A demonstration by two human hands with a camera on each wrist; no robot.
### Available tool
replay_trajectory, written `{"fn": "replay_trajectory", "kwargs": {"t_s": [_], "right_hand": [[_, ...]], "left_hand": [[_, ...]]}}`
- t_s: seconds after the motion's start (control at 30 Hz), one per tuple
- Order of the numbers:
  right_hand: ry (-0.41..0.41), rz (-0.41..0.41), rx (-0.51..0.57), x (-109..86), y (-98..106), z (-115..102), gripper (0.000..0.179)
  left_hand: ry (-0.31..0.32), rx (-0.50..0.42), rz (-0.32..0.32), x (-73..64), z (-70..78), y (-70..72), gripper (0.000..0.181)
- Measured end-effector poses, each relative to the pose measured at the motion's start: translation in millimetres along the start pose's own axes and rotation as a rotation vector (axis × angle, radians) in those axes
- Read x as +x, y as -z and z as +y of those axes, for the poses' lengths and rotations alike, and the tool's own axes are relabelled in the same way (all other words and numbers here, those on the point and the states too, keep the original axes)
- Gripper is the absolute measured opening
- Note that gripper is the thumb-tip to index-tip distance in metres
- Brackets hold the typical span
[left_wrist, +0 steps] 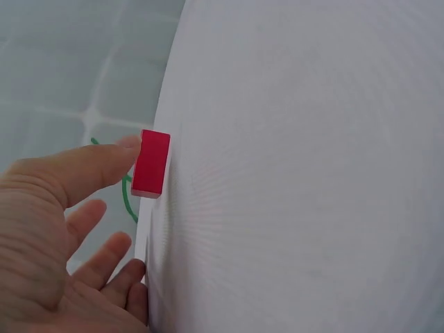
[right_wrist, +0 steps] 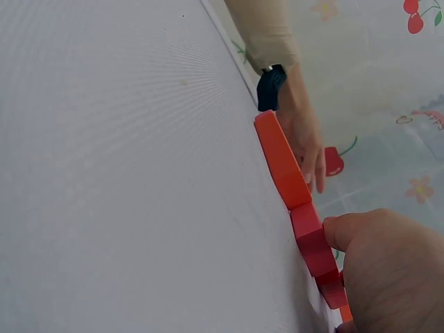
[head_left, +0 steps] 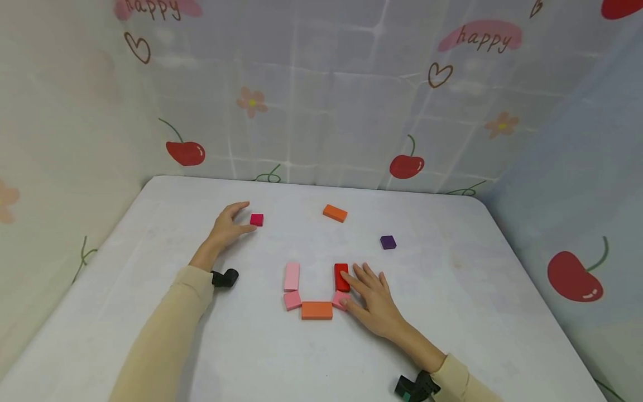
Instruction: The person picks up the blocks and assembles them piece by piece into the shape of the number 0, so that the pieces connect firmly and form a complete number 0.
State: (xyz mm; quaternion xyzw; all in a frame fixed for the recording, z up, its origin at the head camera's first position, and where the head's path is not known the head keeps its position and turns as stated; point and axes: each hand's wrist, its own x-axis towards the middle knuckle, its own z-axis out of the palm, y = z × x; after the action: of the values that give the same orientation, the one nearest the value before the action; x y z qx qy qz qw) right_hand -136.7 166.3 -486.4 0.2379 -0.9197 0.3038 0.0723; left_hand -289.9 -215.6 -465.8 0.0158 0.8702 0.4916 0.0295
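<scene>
At the table's far left my left hand (head_left: 228,228) is beside a small magenta-red block (head_left: 257,220), thumb and fingers spread apart. In the left wrist view its thumb tip overlaps the edge of that block (left_wrist: 151,164); whether it touches cannot be told. My right hand (head_left: 374,301) rests at the right side of a U-shaped row of blocks. Its index finger lies on the upright red block (head_left: 341,277), and its thumb touches the right pink block (head_left: 339,299). An orange block (head_left: 317,311) forms the bottom, with a pink block (head_left: 292,300) and a longer pink block (head_left: 292,277) on the left.
A loose orange block (head_left: 335,213) lies toward the back of the white table (head_left: 241,346), and a dark purple block (head_left: 388,242) sits right of it. A printed curtain (head_left: 321,111) hangs behind the far edge.
</scene>
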Motion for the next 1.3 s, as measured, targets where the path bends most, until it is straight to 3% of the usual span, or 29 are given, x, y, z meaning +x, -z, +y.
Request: {"fn": "replay_trajectory", "kwargs": {"t_s": [0.27,0.53,0.93,1.3], "right_hand": [[-0.004,-0.014,-0.002,0.5,2,0,0.058],[-0.011,-0.010,-0.011,0.1,1,1,0.058],[-0.023,-0.015,-0.002,0.1,3,-1,0.059],[-0.023,-0.017,-0.003,0.7,2,-1,0.059]], "left_hand": [[-0.011,0.066,-0.027,2.7,-2.8,-1.5,0.062],[-0.018,0.162,0.004,5.4,-3.4,-7.1,0.057],[-0.075,0.185,0.054,1.8,-2.5,-9.7,0.050],[-0.077,0.195,0.076,5.6,-6.7,-9.8,0.042]]}}
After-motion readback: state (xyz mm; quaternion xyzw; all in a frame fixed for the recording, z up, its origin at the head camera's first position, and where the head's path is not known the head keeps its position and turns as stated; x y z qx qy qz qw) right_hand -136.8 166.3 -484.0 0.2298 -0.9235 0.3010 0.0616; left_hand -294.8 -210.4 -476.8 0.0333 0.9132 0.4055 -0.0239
